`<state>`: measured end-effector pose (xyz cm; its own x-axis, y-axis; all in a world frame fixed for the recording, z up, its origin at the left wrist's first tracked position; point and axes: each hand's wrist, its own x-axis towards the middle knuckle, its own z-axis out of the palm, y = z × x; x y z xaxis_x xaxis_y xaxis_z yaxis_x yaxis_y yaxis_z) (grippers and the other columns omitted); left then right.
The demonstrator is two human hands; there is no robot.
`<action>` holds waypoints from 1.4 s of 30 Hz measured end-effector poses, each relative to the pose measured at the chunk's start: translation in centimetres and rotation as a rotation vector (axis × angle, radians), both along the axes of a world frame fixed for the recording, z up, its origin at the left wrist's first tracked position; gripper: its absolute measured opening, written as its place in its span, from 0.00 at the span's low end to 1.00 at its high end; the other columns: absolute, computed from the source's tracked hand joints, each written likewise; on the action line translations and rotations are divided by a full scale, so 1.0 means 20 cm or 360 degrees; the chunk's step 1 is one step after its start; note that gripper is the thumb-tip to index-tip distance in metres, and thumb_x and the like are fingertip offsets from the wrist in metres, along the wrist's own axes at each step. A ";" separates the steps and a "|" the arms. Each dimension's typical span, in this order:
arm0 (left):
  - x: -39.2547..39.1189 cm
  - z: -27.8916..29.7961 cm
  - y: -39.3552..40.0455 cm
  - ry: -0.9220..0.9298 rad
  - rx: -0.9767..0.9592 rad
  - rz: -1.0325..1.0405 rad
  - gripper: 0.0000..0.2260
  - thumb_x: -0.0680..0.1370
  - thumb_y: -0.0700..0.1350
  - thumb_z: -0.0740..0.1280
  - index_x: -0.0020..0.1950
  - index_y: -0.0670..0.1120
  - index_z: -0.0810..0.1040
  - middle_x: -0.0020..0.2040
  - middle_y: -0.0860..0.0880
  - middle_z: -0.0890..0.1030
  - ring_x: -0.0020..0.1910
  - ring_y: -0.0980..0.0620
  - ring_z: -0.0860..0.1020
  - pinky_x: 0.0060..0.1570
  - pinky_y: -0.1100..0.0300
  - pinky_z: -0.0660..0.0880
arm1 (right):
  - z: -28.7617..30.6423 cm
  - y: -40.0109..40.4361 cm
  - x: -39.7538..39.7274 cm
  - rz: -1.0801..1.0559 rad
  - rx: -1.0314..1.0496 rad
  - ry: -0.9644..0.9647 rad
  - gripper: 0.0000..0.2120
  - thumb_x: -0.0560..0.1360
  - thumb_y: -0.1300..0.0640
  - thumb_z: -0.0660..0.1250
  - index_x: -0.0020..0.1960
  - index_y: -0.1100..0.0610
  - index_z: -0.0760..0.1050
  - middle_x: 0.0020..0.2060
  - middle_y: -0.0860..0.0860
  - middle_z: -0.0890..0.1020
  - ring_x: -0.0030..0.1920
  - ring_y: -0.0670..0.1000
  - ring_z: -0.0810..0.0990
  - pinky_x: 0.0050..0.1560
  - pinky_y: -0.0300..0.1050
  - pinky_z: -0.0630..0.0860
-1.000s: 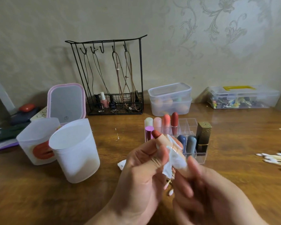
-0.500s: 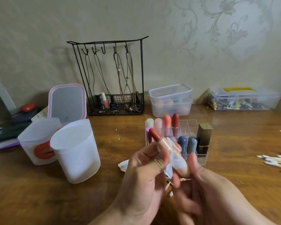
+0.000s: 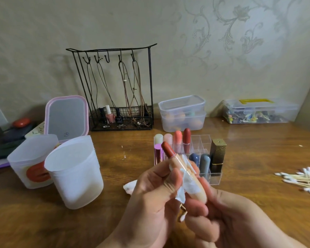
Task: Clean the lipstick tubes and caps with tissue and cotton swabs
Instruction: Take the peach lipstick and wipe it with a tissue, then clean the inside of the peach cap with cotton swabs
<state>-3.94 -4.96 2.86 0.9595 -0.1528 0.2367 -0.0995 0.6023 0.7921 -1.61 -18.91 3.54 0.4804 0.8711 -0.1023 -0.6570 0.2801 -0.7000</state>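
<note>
A peach lipstick tube (image 3: pixel 175 159) with a brick-red tip points up and to the left in front of me. My left hand (image 3: pixel 156 199) pinches a white tissue (image 3: pixel 187 183) against the tube's middle. My right hand (image 3: pixel 227 217) grips the tube's lower end; its fingers look blurred. A cotton swab (image 3: pixel 182 216) shows below the tissue, between the hands. Behind them a clear organizer (image 3: pixel 202 140) holds several upright lipsticks (image 3: pixel 182 140) and a gold-and-black tube (image 3: pixel 217 154). A pile of cotton swabs (image 3: pixel 301 180) lies at the right.
Two white plastic cups (image 3: pixel 75 174) stand at the left, a pink mirror (image 3: pixel 66 117) behind them. A black wire rack (image 3: pixel 118 90), stacked clear boxes (image 3: pixel 182 113) and a clear case (image 3: pixel 258 111) line the wall. A crumpled tissue (image 3: pixel 130 187) lies on the wooden table (image 3: pixel 258 154).
The tube's red tip has tilted further left and risen slightly. The tissue has slid along the tube as the hands shifted a little.
</note>
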 end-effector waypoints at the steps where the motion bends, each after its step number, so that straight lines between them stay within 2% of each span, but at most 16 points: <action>1: 0.00 0.00 0.00 -0.0005 -0.0017 -0.0020 0.19 0.66 0.51 0.79 0.52 0.43 0.83 0.40 0.41 0.83 0.31 0.47 0.82 0.31 0.57 0.78 | 0.00 -0.01 0.01 -0.0112 0.0052 -0.0087 0.20 0.79 0.44 0.66 0.48 0.63 0.78 0.34 0.54 0.75 0.30 0.49 0.72 0.35 0.40 0.71; 3: 0.02 0.00 0.00 0.0018 -0.0174 0.0011 0.22 0.65 0.49 0.79 0.54 0.40 0.82 0.40 0.37 0.81 0.30 0.45 0.80 0.31 0.58 0.78 | -0.04 -0.02 0.01 -0.0178 0.0155 -0.0135 0.20 0.79 0.41 0.66 0.49 0.59 0.78 0.34 0.53 0.74 0.30 0.50 0.69 0.33 0.41 0.66; 7: 0.05 -0.01 0.01 0.0103 -0.0259 0.0317 0.23 0.70 0.44 0.74 0.63 0.37 0.76 0.50 0.35 0.75 0.36 0.44 0.73 0.35 0.58 0.75 | -0.06 -0.05 -0.01 -0.0496 -0.0164 -0.0610 0.30 0.59 0.30 0.75 0.38 0.57 0.78 0.26 0.52 0.68 0.24 0.50 0.64 0.26 0.40 0.62; 11: 0.02 -0.01 -0.05 0.0130 -0.0184 0.0220 0.17 0.68 0.41 0.67 0.56 0.41 0.82 0.46 0.39 0.83 0.37 0.48 0.82 0.34 0.58 0.79 | -0.06 0.00 0.00 -0.0702 -0.0242 -0.0790 0.28 0.65 0.31 0.72 0.41 0.57 0.76 0.27 0.49 0.64 0.24 0.48 0.62 0.23 0.37 0.62; 14: 0.00 -0.03 -0.07 0.0104 -0.0072 0.0162 0.30 0.60 0.52 0.80 0.59 0.44 0.80 0.51 0.42 0.82 0.46 0.46 0.82 0.44 0.53 0.80 | -0.08 0.01 0.01 -0.0794 -0.0248 -0.0809 0.21 0.70 0.36 0.66 0.37 0.54 0.76 0.25 0.49 0.65 0.22 0.47 0.62 0.22 0.35 0.62; 18: -0.02 -0.06 -0.09 0.0061 0.0230 0.0344 0.35 0.60 0.58 0.80 0.65 0.52 0.76 0.61 0.49 0.81 0.60 0.51 0.79 0.49 0.60 0.79 | -0.07 0.01 -0.01 -0.0725 -0.0320 -0.0992 0.18 0.71 0.36 0.62 0.37 0.50 0.76 0.26 0.53 0.68 0.24 0.50 0.64 0.23 0.41 0.60; 20: -0.03 -0.06 -0.11 0.0161 0.0050 0.0252 0.27 0.64 0.51 0.79 0.62 0.50 0.80 0.59 0.46 0.82 0.56 0.51 0.81 0.44 0.59 0.79 | -0.07 -0.03 0.00 -0.0759 -0.0660 -0.1394 0.24 0.75 0.32 0.57 0.37 0.51 0.76 0.24 0.48 0.70 0.24 0.49 0.66 0.24 0.45 0.63; 22: -0.04 -0.05 -0.11 0.0234 0.0088 0.0252 0.10 0.67 0.45 0.72 0.47 0.49 0.86 0.48 0.45 0.85 0.46 0.51 0.83 0.44 0.56 0.78 | 0.01 -0.10 0.00 -0.0907 -0.1308 -0.2081 0.35 0.73 0.26 0.49 0.35 0.56 0.75 0.23 0.48 0.70 0.24 0.47 0.67 0.27 0.49 0.66; 23: -0.03 -0.03 -0.10 0.0255 0.0168 0.0292 0.09 0.67 0.44 0.68 0.43 0.50 0.86 0.45 0.45 0.85 0.43 0.52 0.83 0.44 0.57 0.77 | 0.07 -0.15 0.01 -0.1002 -0.1489 -0.2273 0.36 0.72 0.26 0.49 0.35 0.57 0.75 0.23 0.49 0.70 0.24 0.46 0.66 0.27 0.48 0.66; 26: -0.02 -0.02 -0.07 0.0289 0.0393 0.0283 0.12 0.66 0.44 0.69 0.48 0.49 0.85 0.42 0.45 0.83 0.38 0.51 0.80 0.41 0.58 0.72 | 0.29 -0.38 0.08 -0.1408 -0.1314 -0.2103 0.25 0.71 0.36 0.64 0.36 0.58 0.80 0.20 0.46 0.71 0.21 0.42 0.67 0.24 0.36 0.63; 28: -0.02 -0.01 -0.05 0.0281 0.0564 0.0221 0.11 0.67 0.44 0.75 0.48 0.48 0.84 0.39 0.42 0.79 0.33 0.51 0.74 0.34 0.59 0.69 | 0.37 -0.60 0.20 -0.1820 -0.1262 -0.1999 0.15 0.73 0.45 0.71 0.37 0.56 0.81 0.21 0.48 0.73 0.21 0.46 0.68 0.23 0.36 0.65; 30: -0.01 -0.01 -0.04 0.0215 0.0672 0.0150 0.10 0.67 0.49 0.76 0.46 0.47 0.84 0.37 0.43 0.76 0.31 0.52 0.70 0.30 0.62 0.68 | 0.31 -0.78 0.35 -0.2094 -0.1632 -0.2172 0.07 0.73 0.51 0.73 0.39 0.51 0.81 0.24 0.44 0.77 0.23 0.44 0.71 0.27 0.34 0.69; 32: -0.01 -0.02 -0.03 0.0173 0.0692 0.0095 0.20 0.60 0.55 0.78 0.47 0.46 0.84 0.36 0.44 0.74 0.30 0.52 0.70 0.28 0.62 0.69 | 0.14 -0.91 0.47 -0.1971 -0.2230 -0.2309 0.02 0.71 0.50 0.73 0.43 0.47 0.83 0.33 0.43 0.80 0.34 0.46 0.77 0.38 0.40 0.74; 34: 0.00 -0.03 -0.04 0.0171 0.0697 0.0068 0.27 0.55 0.59 0.81 0.47 0.45 0.84 0.36 0.43 0.74 0.30 0.51 0.70 0.28 0.61 0.69 | -0.02 -0.97 0.52 -0.1522 -0.2538 -0.2382 0.04 0.71 0.50 0.74 0.44 0.41 0.83 0.43 0.43 0.79 0.47 0.54 0.78 0.49 0.47 0.75; 36: 0.01 -0.04 -0.03 0.0172 0.0732 0.0062 0.29 0.54 0.60 0.81 0.48 0.45 0.84 0.37 0.43 0.75 0.30 0.51 0.70 0.29 0.61 0.69 | -0.10 -0.99 0.55 -0.1247 -0.2616 -0.2412 0.05 0.72 0.48 0.73 0.43 0.38 0.81 0.47 0.42 0.79 0.52 0.55 0.75 0.53 0.50 0.75; 42: -0.01 -0.03 -0.04 0.0164 0.0882 0.0074 0.20 0.59 0.56 0.75 0.46 0.48 0.84 0.38 0.43 0.77 0.32 0.51 0.71 0.31 0.61 0.69 | -0.12 -0.96 0.57 -0.1182 -0.2817 -0.2406 0.04 0.74 0.43 0.71 0.46 0.41 0.82 0.48 0.39 0.78 0.56 0.48 0.72 0.49 0.47 0.74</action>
